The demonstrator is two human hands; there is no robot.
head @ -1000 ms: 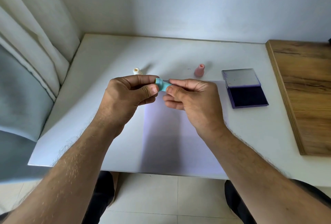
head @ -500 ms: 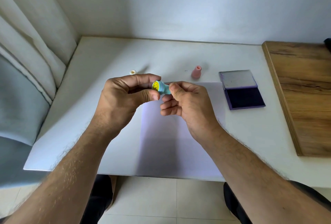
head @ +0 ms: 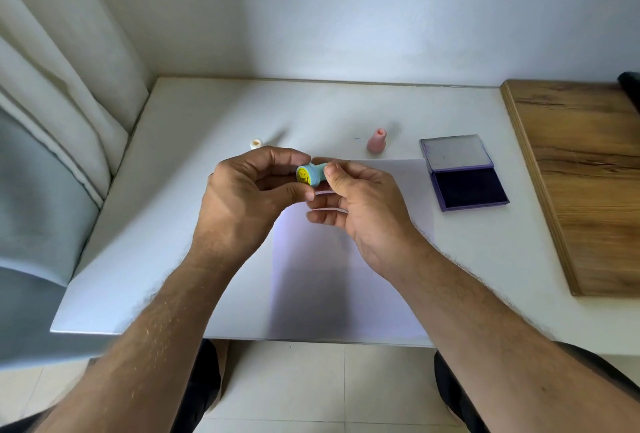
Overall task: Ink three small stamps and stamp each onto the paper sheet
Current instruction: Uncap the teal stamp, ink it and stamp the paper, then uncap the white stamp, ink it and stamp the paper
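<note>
blue stamp (head: pixel 310 173) turned, yellow face now showing; both hands' fingers (head: pixel 341 174) pinching it above paper (head: pixel 346 276); pink stamp (head: pixel 376 140), ink pad (head: pixel 467 186) behind.

Three stamps (blue stamp (head: pixel 310 174), pink stamp (head: pixel 376 140), white stamp (head: pixel 256 143)), one ink pad (head: pixel 464 173), one paper sheet (head: pixel 349 273).

Blue stamp (head: pixel 311 174): smooth plastic, yellow face sticker slightly glossy. Pink stamp (head: pixel 376 140): matt plastic look. Cream stamp (head: pixel 256 143), far left: plastic, finish hard to tell. Ink pad (head: pixel 463 173): lid inside shiny metal-like, pad dark matt. Paper sheet (head: pixel 346 280): matt, smooth. Table (head: pixel 173 190): white, smooth, faint sheen. Board (head: pixel 581 173) right: wood grain, satin. Curtain (head: pixel 52 69) left: cloth.
</note>
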